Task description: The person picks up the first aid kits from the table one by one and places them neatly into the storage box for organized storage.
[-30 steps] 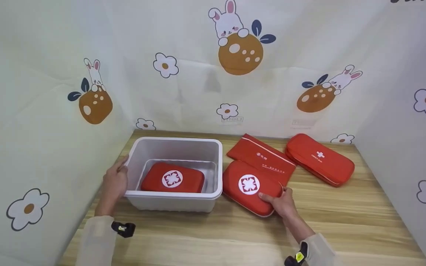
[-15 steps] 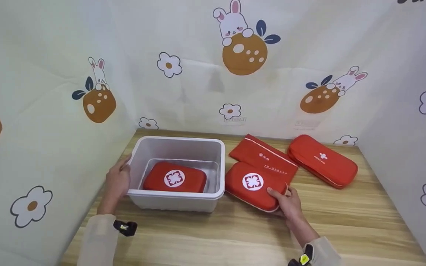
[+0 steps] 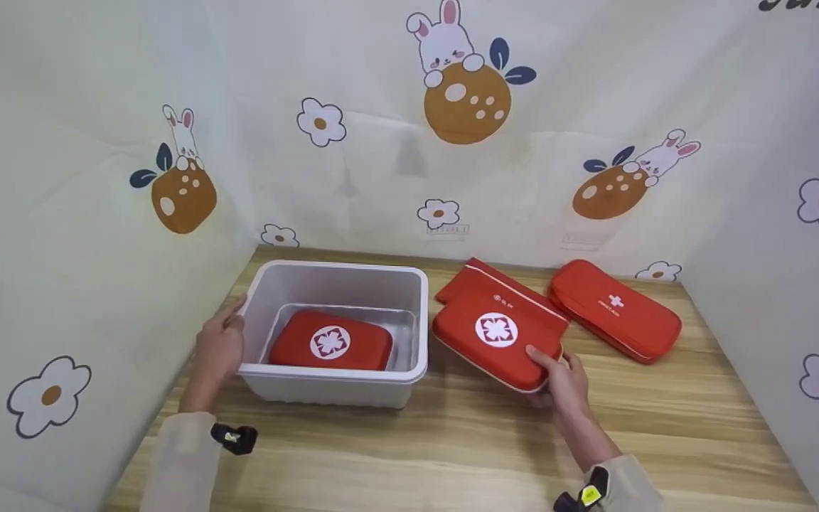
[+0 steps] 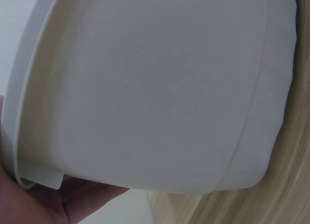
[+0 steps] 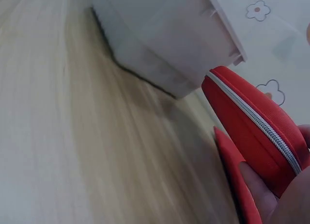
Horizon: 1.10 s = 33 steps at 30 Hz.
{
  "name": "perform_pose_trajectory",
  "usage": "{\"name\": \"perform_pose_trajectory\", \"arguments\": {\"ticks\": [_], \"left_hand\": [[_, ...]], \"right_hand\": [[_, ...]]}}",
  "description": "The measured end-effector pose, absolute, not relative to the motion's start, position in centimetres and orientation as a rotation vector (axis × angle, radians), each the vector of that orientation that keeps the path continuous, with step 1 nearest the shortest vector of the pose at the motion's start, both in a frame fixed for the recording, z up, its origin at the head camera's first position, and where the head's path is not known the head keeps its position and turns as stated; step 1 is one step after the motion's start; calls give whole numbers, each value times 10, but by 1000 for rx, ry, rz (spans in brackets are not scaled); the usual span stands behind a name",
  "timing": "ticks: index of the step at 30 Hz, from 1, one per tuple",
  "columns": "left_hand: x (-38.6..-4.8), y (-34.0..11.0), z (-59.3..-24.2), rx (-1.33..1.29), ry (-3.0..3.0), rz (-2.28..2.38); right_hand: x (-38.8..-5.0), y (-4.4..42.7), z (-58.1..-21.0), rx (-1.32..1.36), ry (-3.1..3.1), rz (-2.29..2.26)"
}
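My right hand (image 3: 564, 380) grips a red zippered first aid case (image 3: 463, 333) by its right end, thumb on top. In the right wrist view, that case (image 5: 252, 124) is lifted off the table, its zipper side showing. On the left, my left hand (image 3: 221, 345) grips the left rim of a light grey plastic bin (image 3: 331, 391). The left wrist view shows fingers at the rim of the bin (image 4: 160, 88). Inside the bin lies a second red first aid case (image 3: 367, 341) with the same round white emblem.
A flat red pouch (image 3: 477, 274) lies behind the held case and is partly covered by it. Farther right, another red first aid case (image 3: 616, 313) with a white cross lies near the back of the wooden table (image 3: 395, 455). A printed curtain (image 3: 352, 185) encloses the table.
The held case has risen and moved slightly right and back, covering more of the flat pouch. My left hand stays on the bin rim.
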<state>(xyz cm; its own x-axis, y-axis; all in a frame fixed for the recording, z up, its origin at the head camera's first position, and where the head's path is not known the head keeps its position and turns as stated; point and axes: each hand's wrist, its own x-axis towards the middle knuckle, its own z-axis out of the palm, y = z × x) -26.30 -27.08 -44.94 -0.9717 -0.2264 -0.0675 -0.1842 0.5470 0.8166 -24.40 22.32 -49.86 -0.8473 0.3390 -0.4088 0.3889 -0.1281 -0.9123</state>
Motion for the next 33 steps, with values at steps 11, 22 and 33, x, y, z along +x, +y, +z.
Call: {"name": "perform_pose_trajectory", "arguments": {"ticks": [11, 22, 33], "left_hand": [[-262, -270, -447, 363, -2730, -1418], [-264, -269, -447, 354, -2730, -1430], [-263, -270, -448, 385, -2709, -1439]], "right_hand": [[-243, 218, -471, 856, 1949, -2350], [-247, 202, -443, 700, 1887, -2417], [-255, 177, -427, 503, 1943, -2352]]}}
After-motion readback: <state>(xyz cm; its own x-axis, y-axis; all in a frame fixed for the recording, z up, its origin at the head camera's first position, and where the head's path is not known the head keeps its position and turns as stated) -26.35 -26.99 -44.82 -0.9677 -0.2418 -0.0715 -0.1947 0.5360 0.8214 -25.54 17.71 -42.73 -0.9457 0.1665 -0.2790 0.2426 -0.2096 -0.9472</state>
